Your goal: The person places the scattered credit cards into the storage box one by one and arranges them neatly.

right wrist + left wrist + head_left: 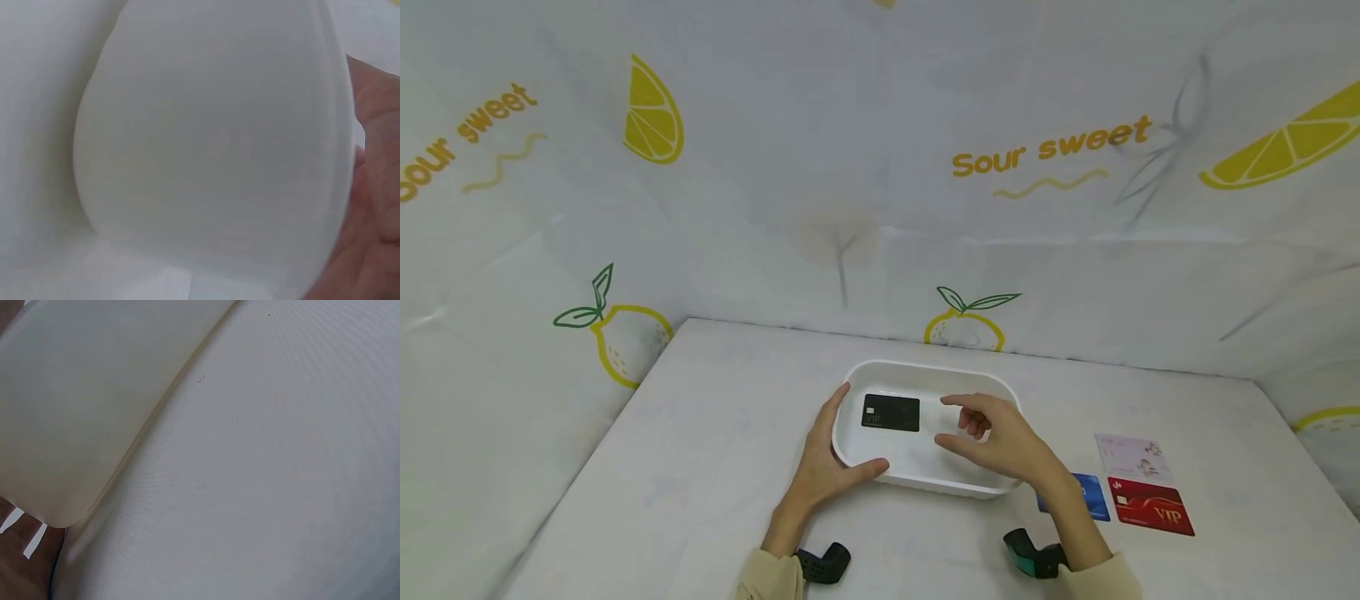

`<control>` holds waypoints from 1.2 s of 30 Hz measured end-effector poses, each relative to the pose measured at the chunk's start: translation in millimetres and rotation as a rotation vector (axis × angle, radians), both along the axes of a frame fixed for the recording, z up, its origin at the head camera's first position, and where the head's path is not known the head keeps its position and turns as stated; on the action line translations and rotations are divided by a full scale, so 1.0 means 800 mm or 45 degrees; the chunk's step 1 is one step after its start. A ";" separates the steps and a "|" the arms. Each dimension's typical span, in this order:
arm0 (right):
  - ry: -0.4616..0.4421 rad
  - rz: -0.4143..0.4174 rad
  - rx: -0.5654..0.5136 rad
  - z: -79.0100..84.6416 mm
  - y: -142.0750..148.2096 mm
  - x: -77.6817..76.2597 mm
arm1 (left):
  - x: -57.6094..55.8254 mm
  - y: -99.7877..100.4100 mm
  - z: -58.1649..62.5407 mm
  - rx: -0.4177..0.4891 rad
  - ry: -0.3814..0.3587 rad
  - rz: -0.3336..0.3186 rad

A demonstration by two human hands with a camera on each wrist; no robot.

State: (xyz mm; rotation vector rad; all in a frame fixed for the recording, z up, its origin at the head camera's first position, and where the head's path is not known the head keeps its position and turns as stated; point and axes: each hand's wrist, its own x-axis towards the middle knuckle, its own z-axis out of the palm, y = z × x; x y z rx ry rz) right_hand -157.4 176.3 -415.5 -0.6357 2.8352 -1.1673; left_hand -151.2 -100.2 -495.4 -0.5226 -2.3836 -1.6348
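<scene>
A white plastic tray [940, 482] with rounded corners sits on the table, and a black VIP card [891, 413] lies on the left part of its floor. My left hand [822, 467] holds the tray's left end, thumb over the near rim and fingers along the side. In the left wrist view, the tray's outer wall [106, 394] hides most of that hand. Over the tray's right part is my right hand [992, 433], thumb and index finger apart with nothing between them. The tray's wall [212, 137] fills much of the right wrist view.
To the right of the tray lie a red VIP card [1152, 506], a pale pink card [1133, 458] and a blue card [1092, 497], the last partly behind my right wrist. A white sheet with lemon prints [850, 167] hangs behind the table [700, 500].
</scene>
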 end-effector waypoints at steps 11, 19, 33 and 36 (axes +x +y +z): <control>0.087 -0.034 -0.122 0.002 0.036 0.022 | 0.000 -0.001 0.001 0.007 -0.002 -0.002; 0.184 -0.007 -0.239 0.000 0.064 0.038 | 0.001 0.000 0.001 0.002 -0.005 0.002; 0.115 0.000 -0.189 -0.027 0.136 0.062 | -0.001 0.000 -0.003 0.002 0.015 -0.009; 0.110 -0.011 -0.159 -0.039 0.153 0.066 | -0.001 0.000 -0.003 0.003 0.017 -0.009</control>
